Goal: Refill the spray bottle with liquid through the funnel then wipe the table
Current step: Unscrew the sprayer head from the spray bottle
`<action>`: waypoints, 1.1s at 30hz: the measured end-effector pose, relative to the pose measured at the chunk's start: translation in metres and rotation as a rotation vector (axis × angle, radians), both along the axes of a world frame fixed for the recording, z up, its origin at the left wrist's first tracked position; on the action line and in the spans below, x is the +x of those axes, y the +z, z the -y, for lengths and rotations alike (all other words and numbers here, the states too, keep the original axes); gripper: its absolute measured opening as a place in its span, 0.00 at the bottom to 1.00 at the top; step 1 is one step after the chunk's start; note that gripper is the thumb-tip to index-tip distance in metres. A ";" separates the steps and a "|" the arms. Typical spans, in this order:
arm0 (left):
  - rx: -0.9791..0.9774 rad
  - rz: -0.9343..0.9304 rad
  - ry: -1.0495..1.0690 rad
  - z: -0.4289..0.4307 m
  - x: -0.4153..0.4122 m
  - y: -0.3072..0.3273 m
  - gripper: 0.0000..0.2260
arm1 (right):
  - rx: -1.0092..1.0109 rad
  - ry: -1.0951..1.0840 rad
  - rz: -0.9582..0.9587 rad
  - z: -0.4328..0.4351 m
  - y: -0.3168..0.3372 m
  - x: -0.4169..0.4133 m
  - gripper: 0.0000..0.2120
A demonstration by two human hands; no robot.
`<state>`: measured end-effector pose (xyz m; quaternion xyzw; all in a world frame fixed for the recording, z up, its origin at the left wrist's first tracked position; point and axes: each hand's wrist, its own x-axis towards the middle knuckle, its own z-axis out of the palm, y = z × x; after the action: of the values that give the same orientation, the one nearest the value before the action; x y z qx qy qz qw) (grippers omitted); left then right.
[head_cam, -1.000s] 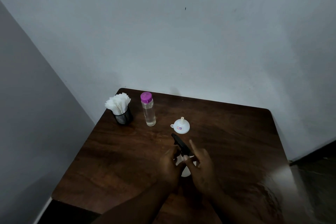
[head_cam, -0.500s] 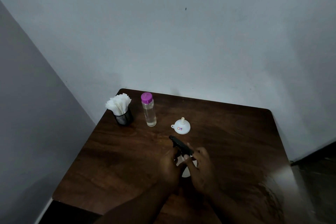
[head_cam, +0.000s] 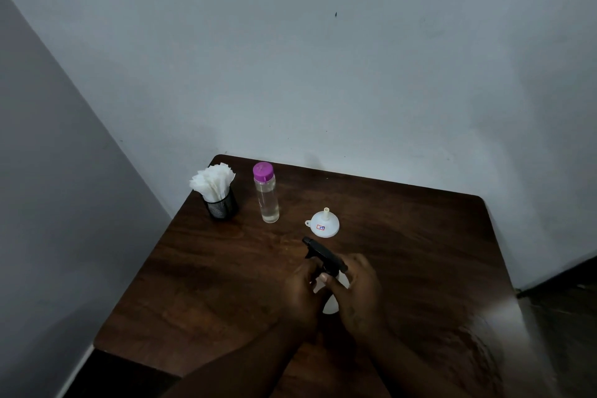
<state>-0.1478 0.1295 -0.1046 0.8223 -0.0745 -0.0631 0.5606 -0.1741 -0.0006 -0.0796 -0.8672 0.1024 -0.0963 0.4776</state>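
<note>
Lower centre of the frame: spray bottle (head_cam: 329, 304) over the dark wooden surface (head_cam: 420, 252), white body mostly hidden between two hands, black trigger head (head_cam: 323, 254) pointing toward the upper left. Left hand (head_cam: 302, 294) curled round the bottle's body from the left. Right hand (head_cam: 360, 291) gripping the neck just under the trigger head. Just above, apart from the bottle, white funnel (head_cam: 324, 226) standing mouth-down, spout up. Further up and left, upright clear bottle with purple cap (head_cam: 267, 200), partly filled with clear liquid. Left of that, black mesh holder of white napkins (head_cam: 221, 205) near the surface's far left corner.
</note>
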 end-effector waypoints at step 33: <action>0.106 0.002 0.058 0.002 0.001 -0.007 0.16 | 0.303 -0.186 0.315 0.054 0.132 0.011 0.14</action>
<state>-0.1471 0.1276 -0.1111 0.8529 -0.0478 -0.0499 0.5175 -0.1626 -0.0544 0.0523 -0.7467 0.1193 -0.2577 0.6015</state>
